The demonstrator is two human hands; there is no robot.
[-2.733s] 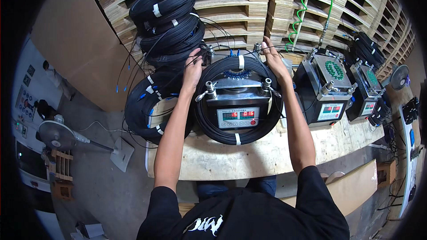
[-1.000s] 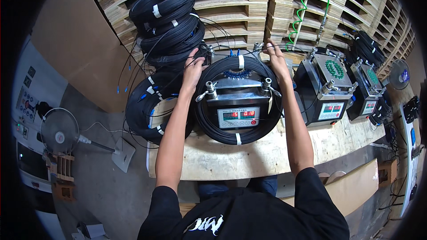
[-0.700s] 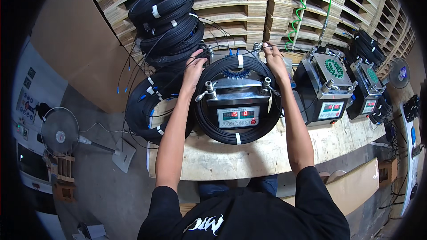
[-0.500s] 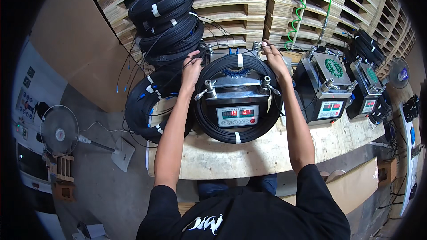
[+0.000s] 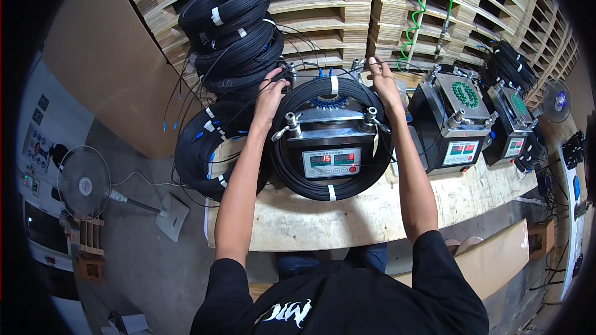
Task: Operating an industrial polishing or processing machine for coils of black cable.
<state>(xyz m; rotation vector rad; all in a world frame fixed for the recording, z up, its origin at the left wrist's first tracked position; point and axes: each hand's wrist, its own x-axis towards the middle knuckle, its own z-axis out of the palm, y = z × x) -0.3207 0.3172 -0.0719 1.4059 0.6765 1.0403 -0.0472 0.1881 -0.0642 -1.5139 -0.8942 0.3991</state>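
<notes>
A large black cable coil [image 5: 332, 192], bound with white tape, leans upright around the front of a black and metal machine [image 5: 335, 129]. The machine has a lit panel and clamp posts with lever handles at its corners. Blue connectors [image 5: 329, 104] stand in a ring on its top. My left hand [image 5: 270, 96] is at the rear left clamp post [image 5: 292, 69], its fingers curled beside thin black cable. By the rear right clamp post [image 5: 358, 64] is my right hand [image 5: 384, 85], fingers bent over that corner. Whatever either hand grips is hidden by the fingers.
Stacked black coils [image 5: 236, 31] stand at the back left, another coil [image 5: 186, 149] lies beside the machine. Two similar machines [image 5: 452, 118] with green-dotted tops are to the right. Green spiral hoses [image 5: 410, 34] hang before wooden pallets [image 5: 316, 18]. A fan [image 5: 85, 183] stands left.
My left hand has shifted slightly to the right and its fingers have changed position. My right hand's fingers have moved a little. The reading on the machine's right display has changed.
</notes>
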